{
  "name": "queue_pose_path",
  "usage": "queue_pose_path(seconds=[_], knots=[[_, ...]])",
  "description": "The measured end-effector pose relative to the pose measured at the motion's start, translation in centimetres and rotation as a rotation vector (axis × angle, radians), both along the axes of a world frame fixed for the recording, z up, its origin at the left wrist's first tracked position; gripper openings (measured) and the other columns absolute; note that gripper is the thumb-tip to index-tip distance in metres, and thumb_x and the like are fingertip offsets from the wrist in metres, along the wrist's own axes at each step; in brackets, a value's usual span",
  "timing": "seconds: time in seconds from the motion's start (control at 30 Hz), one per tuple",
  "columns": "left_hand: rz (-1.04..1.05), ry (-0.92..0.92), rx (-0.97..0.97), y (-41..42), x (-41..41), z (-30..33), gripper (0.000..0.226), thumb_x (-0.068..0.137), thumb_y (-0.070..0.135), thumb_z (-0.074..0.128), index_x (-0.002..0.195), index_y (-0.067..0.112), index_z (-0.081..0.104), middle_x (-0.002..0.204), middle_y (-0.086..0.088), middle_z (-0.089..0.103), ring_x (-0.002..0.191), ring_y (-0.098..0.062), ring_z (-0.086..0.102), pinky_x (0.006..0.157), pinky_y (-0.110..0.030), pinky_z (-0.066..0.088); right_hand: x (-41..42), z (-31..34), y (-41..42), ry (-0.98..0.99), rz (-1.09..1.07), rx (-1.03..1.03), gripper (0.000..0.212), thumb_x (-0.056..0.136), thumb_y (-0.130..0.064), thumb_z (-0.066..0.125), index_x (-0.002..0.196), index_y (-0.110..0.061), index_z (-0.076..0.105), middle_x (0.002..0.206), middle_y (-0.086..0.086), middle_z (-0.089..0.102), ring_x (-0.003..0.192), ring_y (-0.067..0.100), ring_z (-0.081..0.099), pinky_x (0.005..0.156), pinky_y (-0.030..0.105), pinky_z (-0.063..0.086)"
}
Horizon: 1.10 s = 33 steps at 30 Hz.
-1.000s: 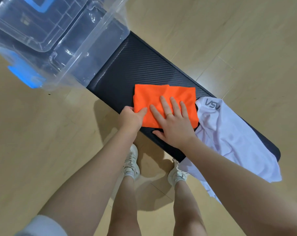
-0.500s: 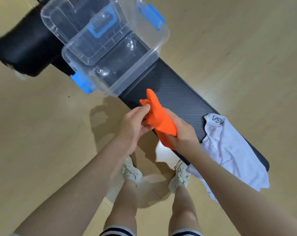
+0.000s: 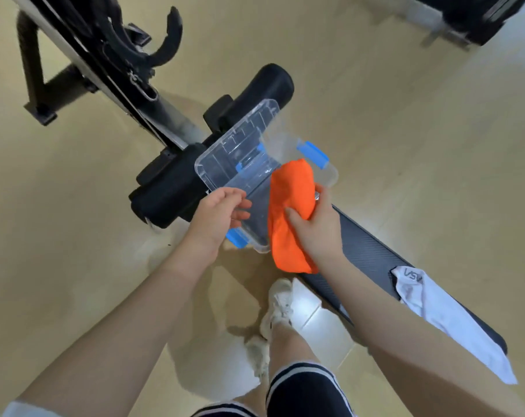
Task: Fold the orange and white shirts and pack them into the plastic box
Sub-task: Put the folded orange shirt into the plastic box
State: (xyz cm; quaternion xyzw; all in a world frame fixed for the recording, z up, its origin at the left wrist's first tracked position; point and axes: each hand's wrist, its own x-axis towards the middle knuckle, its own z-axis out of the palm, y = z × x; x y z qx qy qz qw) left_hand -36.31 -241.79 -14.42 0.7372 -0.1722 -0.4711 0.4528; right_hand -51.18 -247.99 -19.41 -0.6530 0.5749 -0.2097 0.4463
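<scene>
My right hand (image 3: 318, 225) grips the folded orange shirt (image 3: 288, 212) and holds it above the near right part of the clear plastic box (image 3: 246, 203). The shirt hangs over the box's near rim. My left hand (image 3: 219, 213) is at the box's near left rim, fingers spread and curled, touching or just above the edge. The box has blue latches (image 3: 314, 153) and its clear lid (image 3: 237, 147) leans up behind it. The white shirt (image 3: 445, 317) lies unfolded on the dark bench (image 3: 366, 251) to the right, hanging off its end.
Black gym equipment with a metal frame (image 3: 104, 64) and padded rollers (image 3: 168, 191) stands behind and left of the box. Another dark machine (image 3: 472, 16) sits at the top right. My feet in white shoes (image 3: 278, 305) stand on the wooden floor by the bench.
The orange shirt was lifted off the bench by both hands and carried left to the box. My left hand has let go of it and moved to the box's rim.
</scene>
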Motion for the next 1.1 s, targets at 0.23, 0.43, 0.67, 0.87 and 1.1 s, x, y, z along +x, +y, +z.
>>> queue_pose_path(seconds=[0.23,0.43,0.67,0.87,1.1], knots=[[-0.135,-0.060,0.052,-6.6,4.7,-2.8,0.020,0.093,0.010,0.043,0.085,0.021,0.059,0.081,0.003,0.063,0.069,-0.011,0.058,0.073,-0.026,0.045,7.1,-4.6,-5.5,-0.009,-0.030,0.059,0.056,0.086,-0.031,0.057,0.133,-0.018,0.030,0.117,0.010,0.062,0.104,0.032,0.059,0.082,0.037,0.046],[-0.211,-0.094,0.094,-11.7,7.8,-8.0,0.021,0.092,0.007,0.045,0.084,0.021,0.058,0.079,0.004,0.062,0.066,-0.005,0.056,0.060,-0.008,0.045,9.7,-11.9,-10.1,-0.139,-0.285,0.303,0.049,0.087,-0.024,0.060,0.130,-0.014,0.037,0.113,0.005,0.060,0.099,0.019,0.056,0.078,0.018,0.034],[-0.429,-0.104,0.155,-13.2,7.5,-12.2,0.022,0.089,0.010,0.051,0.079,0.029,0.057,0.084,0.002,0.063,0.064,-0.002,0.058,0.064,-0.012,0.042,9.7,-17.4,-10.6,-0.156,-0.448,0.464,0.047,0.086,-0.018,0.062,0.127,-0.013,0.041,0.112,0.006,0.059,0.103,0.023,0.057,0.095,0.037,0.044],[-0.570,-0.089,0.141,-14.5,7.9,-12.5,0.022,0.090,0.007,0.049,0.082,0.025,0.058,0.081,0.001,0.061,0.059,0.004,0.056,0.062,-0.006,0.042,9.8,-18.3,-9.5,0.019,-0.564,0.542,0.077,0.084,-0.019,0.064,0.144,-0.008,0.017,0.144,0.020,0.035,0.129,0.032,0.041,0.107,0.037,0.032],[-0.960,-0.490,0.093,-16.2,8.2,-12.9,0.016,0.090,0.014,0.049,0.101,0.014,0.061,0.092,0.004,0.061,0.087,-0.016,0.060,0.080,-0.021,0.046,10.9,-20.3,-7.5,0.482,-0.060,0.298,0.079,0.088,-0.019,0.052,0.149,-0.017,0.002,0.158,0.014,-0.006,0.146,0.029,-0.001,0.118,0.037,0.007]])
